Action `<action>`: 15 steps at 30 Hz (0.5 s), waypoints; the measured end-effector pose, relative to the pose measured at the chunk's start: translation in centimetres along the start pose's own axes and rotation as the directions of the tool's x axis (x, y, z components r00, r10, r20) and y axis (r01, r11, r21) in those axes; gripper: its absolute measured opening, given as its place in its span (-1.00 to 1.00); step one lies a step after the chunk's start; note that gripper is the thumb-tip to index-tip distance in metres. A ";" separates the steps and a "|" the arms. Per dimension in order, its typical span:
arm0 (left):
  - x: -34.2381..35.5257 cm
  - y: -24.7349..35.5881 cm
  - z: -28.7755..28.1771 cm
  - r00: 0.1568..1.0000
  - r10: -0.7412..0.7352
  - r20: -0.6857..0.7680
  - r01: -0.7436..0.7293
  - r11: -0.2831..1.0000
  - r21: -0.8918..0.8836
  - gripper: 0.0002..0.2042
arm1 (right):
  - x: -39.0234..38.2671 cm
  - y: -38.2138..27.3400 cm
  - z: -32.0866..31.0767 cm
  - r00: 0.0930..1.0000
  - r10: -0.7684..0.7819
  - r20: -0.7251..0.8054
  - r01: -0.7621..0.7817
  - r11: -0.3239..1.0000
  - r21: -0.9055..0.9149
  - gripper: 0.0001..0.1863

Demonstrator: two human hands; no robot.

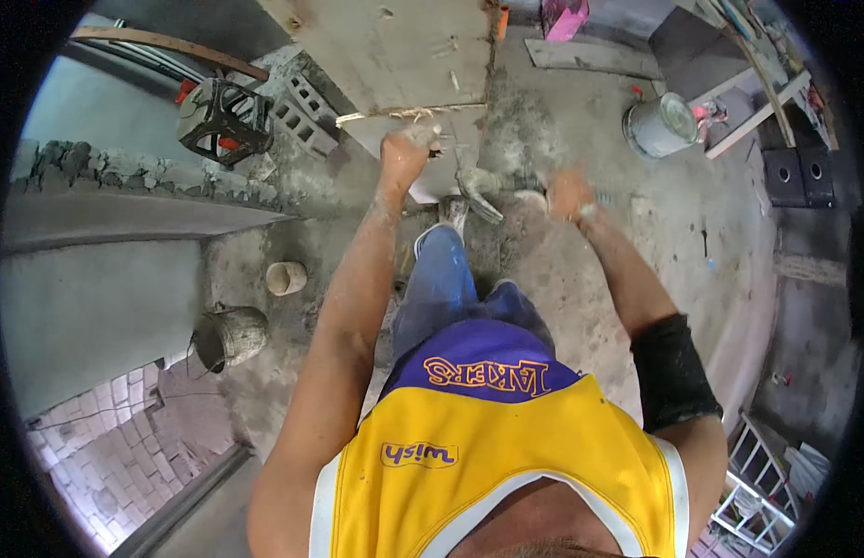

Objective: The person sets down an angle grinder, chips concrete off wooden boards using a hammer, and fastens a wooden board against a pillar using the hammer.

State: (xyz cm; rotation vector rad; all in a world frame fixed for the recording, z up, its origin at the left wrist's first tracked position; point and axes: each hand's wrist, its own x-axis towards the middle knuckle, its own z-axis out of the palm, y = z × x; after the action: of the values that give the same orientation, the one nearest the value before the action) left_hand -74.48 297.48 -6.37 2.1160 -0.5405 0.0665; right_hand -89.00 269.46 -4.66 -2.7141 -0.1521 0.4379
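Now the left hand [402, 156] is clenched on the rope [409, 112] at the concrete slab's [395, 46] near edge; rope runs rightward, right hand [569, 193] blurred, grip unclear.

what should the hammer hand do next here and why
Probably bring the right hand down so the hammer strikes near the left hand, which is pressed on the grey board by the rope as if steadying something small; what it holds is too small to tell. The hammer head looks blurred and sits just short of that spot.
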 end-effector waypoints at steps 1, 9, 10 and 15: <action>-0.6 -0.1 0.0 0.999 -0.046 0.020 0.045 0.998 0.045 -0.67 | -1.6 -0.5 1.3 0.996 0.083 0.027 -0.085 0.994 0.071 -0.18; -3.2 -1.0 -1.5 0.989 -0.145 0.038 0.127 0.947 0.296 -0.64 | -14.7 6.3 15.9 0.980 0.171 -0.102 -0.161 0.982 0.095 -0.49; -4.4 -1.5 -2.3 0.973 -0.216 0.078 0.171 0.907 0.386 -0.64 | -16.4 6.5 15.9 0.969 0.244 0.031 -0.246 0.967 0.061 -0.51; -9.5 -3.8 -1.3 0.960 -0.188 0.208 0.092 0.912 0.398 -0.65 | -30.5 16.2 27.4 0.827 0.562 -0.026 -0.561 0.827 0.037 -0.49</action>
State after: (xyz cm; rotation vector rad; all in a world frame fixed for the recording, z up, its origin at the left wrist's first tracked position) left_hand -81.28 303.75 -10.96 2.5654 -0.5484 -0.1872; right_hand -125.97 259.26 -26.45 -2.6978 0.6819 0.5424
